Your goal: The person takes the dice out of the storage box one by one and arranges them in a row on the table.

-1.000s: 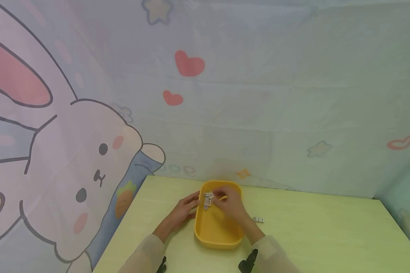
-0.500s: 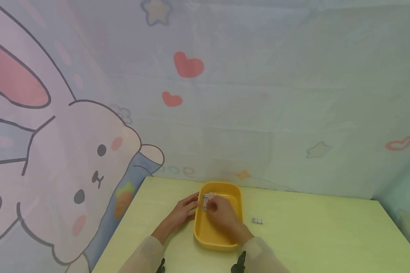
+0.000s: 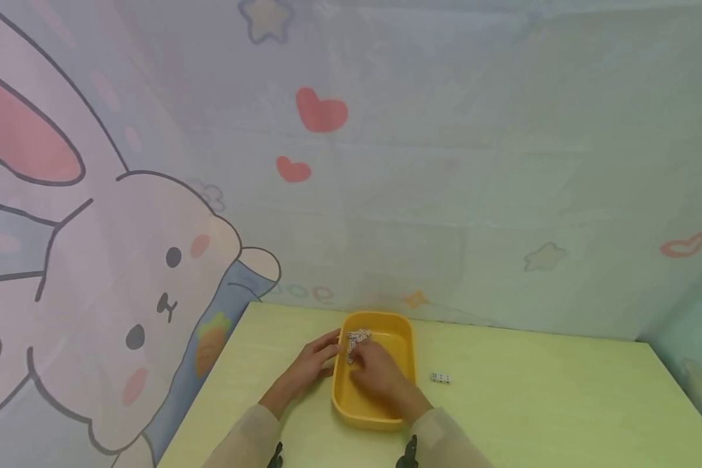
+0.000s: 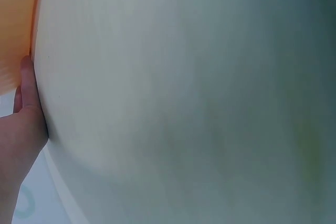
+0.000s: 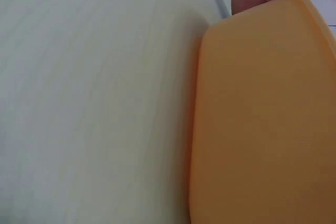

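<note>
A yellow tray (image 3: 374, 424) stands on the table with several small white dice (image 3: 359, 335) piled at its far left. Inside it, my right hand (image 3: 380, 374) reaches down to the near side of the pile, fingers bent; its fingertips are hidden, so whether a die is between them does not show. My left hand (image 3: 307, 367) rests against the tray's left wall, its fingers relaxed along the outside. In the left wrist view the fingers of that left hand (image 4: 26, 108) touch the orange-looking tray wall (image 4: 16, 24). A short row of dice (image 3: 441, 378) lies on the table, right of the tray.
The pale green table (image 3: 550, 396) runs up to a cloth backdrop (image 3: 444, 195) printed with a rabbit, hearts and stars. The tray's outer wall (image 5: 262, 119) takes up the right side of the right wrist view.
My right hand has moved down and slightly left within the tray, to the pile's near side. Dice at the far end of the pile now show more. The left hand stays in place.
</note>
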The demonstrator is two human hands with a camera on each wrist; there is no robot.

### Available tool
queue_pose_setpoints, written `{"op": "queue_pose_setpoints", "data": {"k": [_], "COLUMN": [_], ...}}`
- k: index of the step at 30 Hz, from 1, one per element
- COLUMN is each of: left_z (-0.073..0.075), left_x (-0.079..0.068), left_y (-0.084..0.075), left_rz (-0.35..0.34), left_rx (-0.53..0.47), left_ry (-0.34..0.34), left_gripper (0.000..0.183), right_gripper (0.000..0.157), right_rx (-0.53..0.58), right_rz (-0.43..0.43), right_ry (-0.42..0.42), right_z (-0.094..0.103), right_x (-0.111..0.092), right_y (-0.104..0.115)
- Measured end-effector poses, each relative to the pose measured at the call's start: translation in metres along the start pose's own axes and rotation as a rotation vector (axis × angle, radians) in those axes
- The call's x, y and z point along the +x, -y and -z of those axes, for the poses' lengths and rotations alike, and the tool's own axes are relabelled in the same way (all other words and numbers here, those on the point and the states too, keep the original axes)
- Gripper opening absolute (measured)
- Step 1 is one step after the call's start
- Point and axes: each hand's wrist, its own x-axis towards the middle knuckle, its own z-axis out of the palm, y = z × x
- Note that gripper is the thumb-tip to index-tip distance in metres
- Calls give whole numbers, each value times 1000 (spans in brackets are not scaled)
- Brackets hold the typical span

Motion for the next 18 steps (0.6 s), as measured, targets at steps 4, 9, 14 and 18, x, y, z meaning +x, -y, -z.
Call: {"op": "queue_pose_setpoints", "data": {"k": [4, 9, 14, 18], "left_z": [1, 1, 1, 1], "left_x": [-2, -2, -4, -3], "left_y": [0, 0, -1, -2], "left_rz": [7, 13, 10, 7], "left_rx": [-1, -1, 17, 13], "left_ry": [-2, -11, -14, -6], "left_gripper": [57, 58, 57, 57], "right_gripper": [15, 10, 10, 13], "right_rx": [-7, 1, 7, 12], "right_rz": [16, 29, 16, 25], "right_ry": [28, 49, 68, 60], "right_z": [-4, -5, -7, -7], "right_x": [0, 1, 2, 1], "right_y": [4, 5, 4, 3]}}
